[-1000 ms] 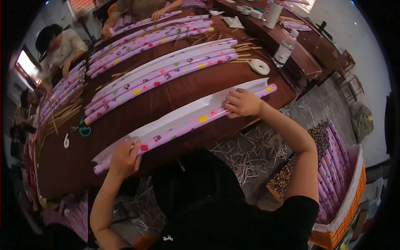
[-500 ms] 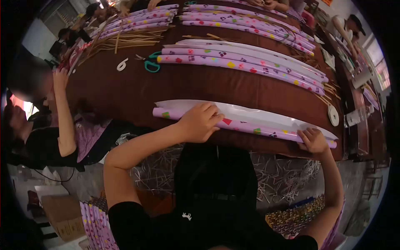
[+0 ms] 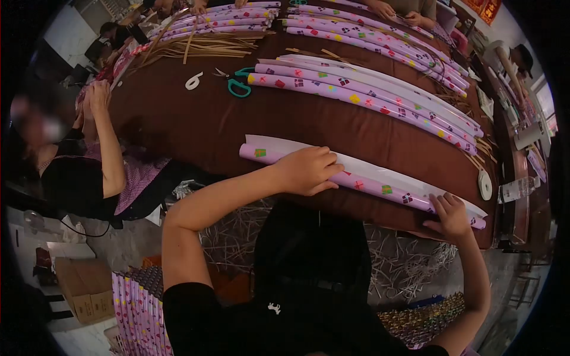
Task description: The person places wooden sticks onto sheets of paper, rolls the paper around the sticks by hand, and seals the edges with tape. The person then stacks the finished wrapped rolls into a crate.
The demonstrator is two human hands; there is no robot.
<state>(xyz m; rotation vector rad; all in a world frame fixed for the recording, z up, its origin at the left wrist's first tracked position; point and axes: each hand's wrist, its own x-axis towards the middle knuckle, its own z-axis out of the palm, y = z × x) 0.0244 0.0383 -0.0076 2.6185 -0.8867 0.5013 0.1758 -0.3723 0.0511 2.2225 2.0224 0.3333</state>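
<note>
A lilac roll of gift wrapping paper [image 3: 380, 190] with colourful prints lies along the table's near edge. Behind the rolled part, a strip of its white underside [image 3: 380, 170] still shows flat. My left hand [image 3: 309, 171] is closed over the roll left of its middle, fingers bent across the top. Near the right end, my right hand [image 3: 450, 216] grips the roll with the thumb on the near side and fingers over it.
Several finished rolls [image 3: 368, 101] lie behind, with teal-handled scissors [image 3: 239, 88] at their left end. A white tape roll [image 3: 193, 81] and another [image 3: 485, 185] rest on the brown cloth [image 3: 178, 130]. Beside me on the left sits a co-worker [image 3: 110, 136].
The white strip behind the roll has become narrower, and the printed rolled part shows more. Both hands stay on it. The whole view has shifted a little.
</note>
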